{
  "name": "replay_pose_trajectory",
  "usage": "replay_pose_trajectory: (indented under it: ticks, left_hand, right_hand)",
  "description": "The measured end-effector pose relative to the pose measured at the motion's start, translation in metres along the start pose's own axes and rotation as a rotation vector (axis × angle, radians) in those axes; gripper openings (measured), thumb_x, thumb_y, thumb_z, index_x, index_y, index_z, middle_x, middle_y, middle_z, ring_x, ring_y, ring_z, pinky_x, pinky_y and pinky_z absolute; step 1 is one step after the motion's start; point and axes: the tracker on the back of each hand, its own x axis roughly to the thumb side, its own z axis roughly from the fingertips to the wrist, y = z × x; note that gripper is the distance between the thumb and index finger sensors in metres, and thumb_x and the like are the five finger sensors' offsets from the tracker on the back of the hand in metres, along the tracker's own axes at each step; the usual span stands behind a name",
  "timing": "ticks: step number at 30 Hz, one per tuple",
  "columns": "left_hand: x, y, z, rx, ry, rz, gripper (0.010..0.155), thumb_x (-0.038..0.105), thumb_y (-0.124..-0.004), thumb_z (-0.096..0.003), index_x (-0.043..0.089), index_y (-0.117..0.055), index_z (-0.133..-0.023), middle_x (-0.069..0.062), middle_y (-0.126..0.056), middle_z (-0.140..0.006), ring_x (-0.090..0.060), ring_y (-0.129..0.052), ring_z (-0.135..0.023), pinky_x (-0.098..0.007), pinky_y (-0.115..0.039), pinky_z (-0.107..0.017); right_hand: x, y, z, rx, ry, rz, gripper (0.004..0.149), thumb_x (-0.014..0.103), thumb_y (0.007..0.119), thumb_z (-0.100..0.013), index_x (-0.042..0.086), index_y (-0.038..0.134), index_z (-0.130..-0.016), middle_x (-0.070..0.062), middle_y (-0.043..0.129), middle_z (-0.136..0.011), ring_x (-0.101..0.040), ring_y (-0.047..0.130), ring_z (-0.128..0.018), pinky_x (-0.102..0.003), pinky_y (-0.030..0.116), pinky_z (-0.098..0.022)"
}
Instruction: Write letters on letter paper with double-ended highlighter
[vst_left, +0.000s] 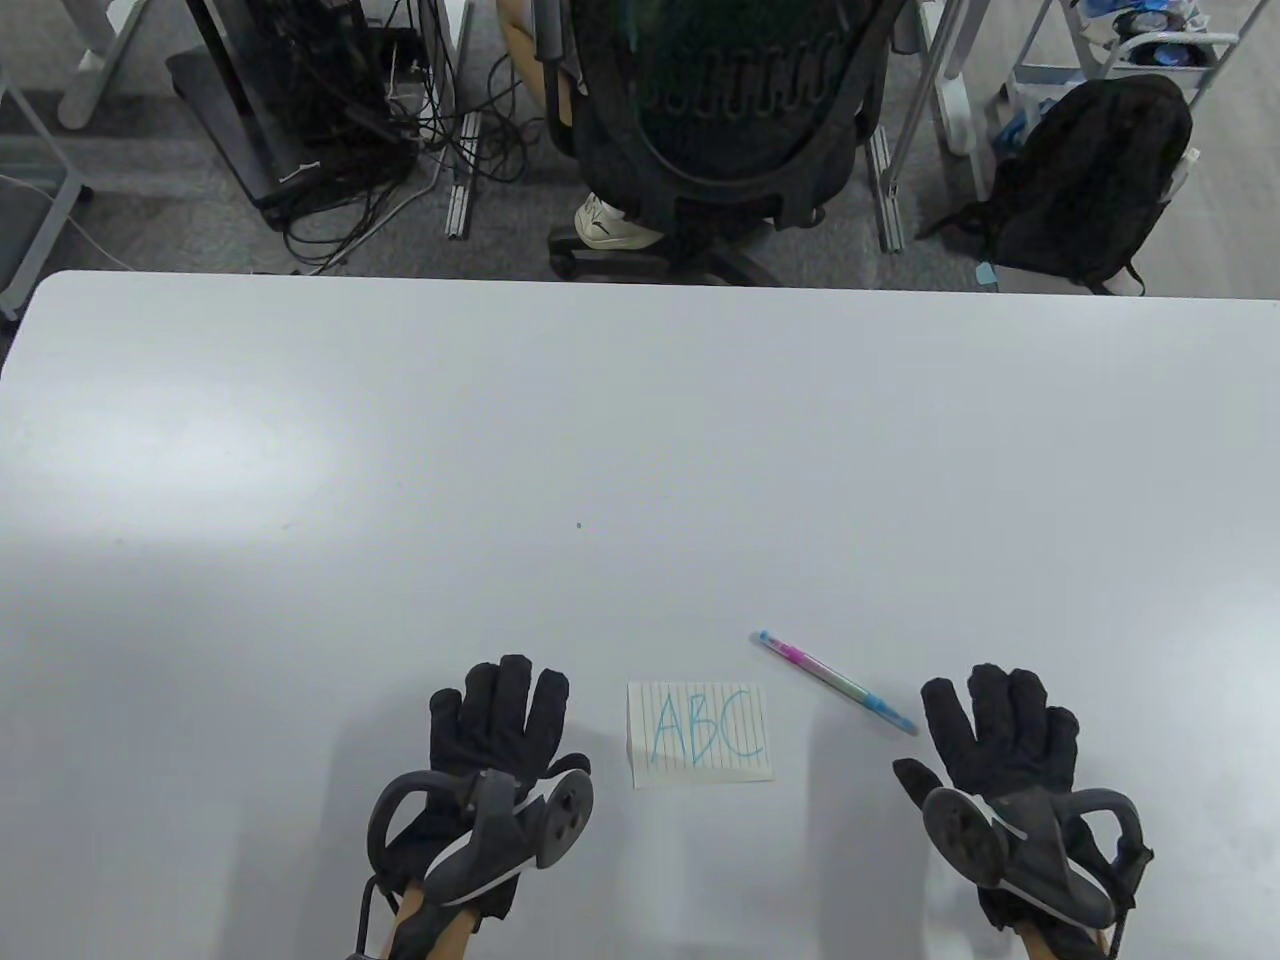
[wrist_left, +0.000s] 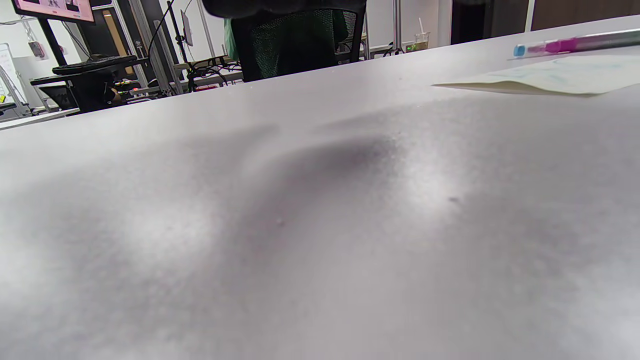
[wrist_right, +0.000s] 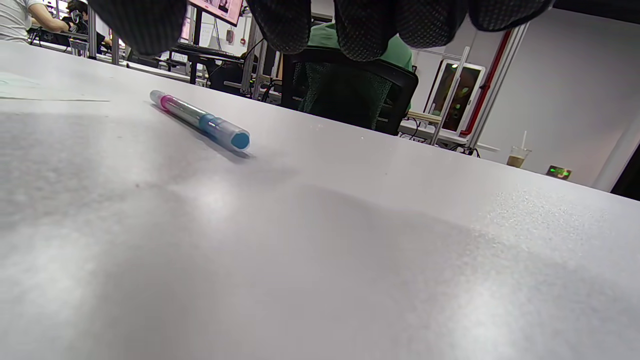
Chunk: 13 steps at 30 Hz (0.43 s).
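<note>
A small lined letter paper (vst_left: 701, 734) lies near the table's front edge with "ABC" written on it in blue. The double-ended highlighter (vst_left: 835, 682), pink at one end and blue at the other, lies loose on the table just right of the paper, both caps on. My left hand (vst_left: 497, 722) rests flat on the table left of the paper, fingers straight, holding nothing. My right hand (vst_left: 1000, 730) lies flat to the right of the highlighter's blue end, fingers spread. In the right wrist view the highlighter (wrist_right: 200, 120) lies ahead of my fingertips (wrist_right: 360, 30). The left wrist view shows the paper (wrist_left: 545, 75) and highlighter (wrist_left: 575, 45).
The white table (vst_left: 640, 450) stretches wide beyond the paper. Past its far edge stand an office chair (vst_left: 720, 120), a black backpack (vst_left: 1090, 180) on the floor, and a stand with tangled cables (vst_left: 330, 130).
</note>
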Motion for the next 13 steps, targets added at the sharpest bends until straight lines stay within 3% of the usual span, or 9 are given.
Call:
replay_pose_trajectory:
  ticks: [13]
  left_hand:
    - [-0.0014,-0.0002,0.0,0.014,-0.008,0.016,0.077,0.058,-0.05,-0.0592,0.017,-0.03,-0.122,-0.022,-0.028,-0.126,-0.049,-0.039,-0.116,-0.071,-0.04,-0.081]
  right_hand:
    - [0.0031,0.0032,-0.0012,0.006,-0.006,-0.005,0.077,0.055,0.058,-0.055,0.012,0.042,-0.116,-0.039,0.044,-0.114,-0.068,0.042,-0.099,-0.079,0.044,-0.065]
